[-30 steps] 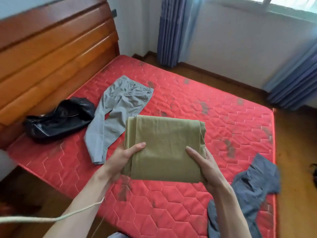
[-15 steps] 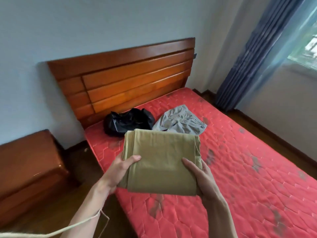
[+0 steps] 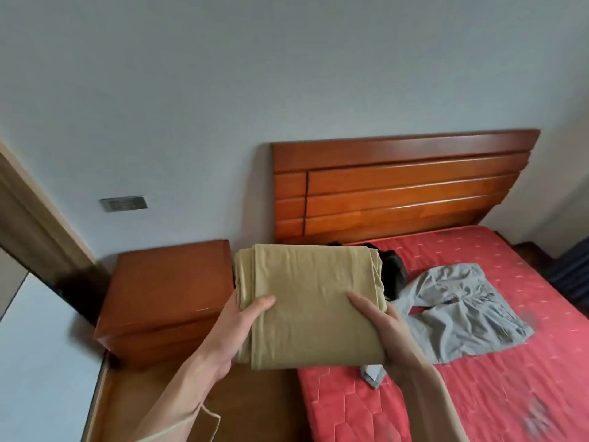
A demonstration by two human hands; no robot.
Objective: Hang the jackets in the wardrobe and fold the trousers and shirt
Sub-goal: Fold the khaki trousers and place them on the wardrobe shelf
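Observation:
A folded olive-green garment (image 3: 310,306) is held flat in the air in front of me, over the gap between the bed and the bedside cabinet. My left hand (image 3: 237,327) grips its left edge with the thumb on top. My right hand (image 3: 387,330) grips its right edge the same way. Grey trousers (image 3: 459,311) lie unfolded on the red mattress (image 3: 497,387). A black jacket (image 3: 393,271) lies crumpled near the headboard, mostly hidden behind the folded garment.
A wooden bedside cabinet (image 3: 169,295) stands left of the bed below the garment. The wooden headboard (image 3: 401,186) backs onto a grey wall. A white surface (image 3: 38,362) and a door frame (image 3: 35,224) are at the far left. Wooden floor shows between cabinet and bed.
My view has swung left from the bed toward the bedside cabinet. Both hands keep the same hold on the folded garment, which has moved left with me.

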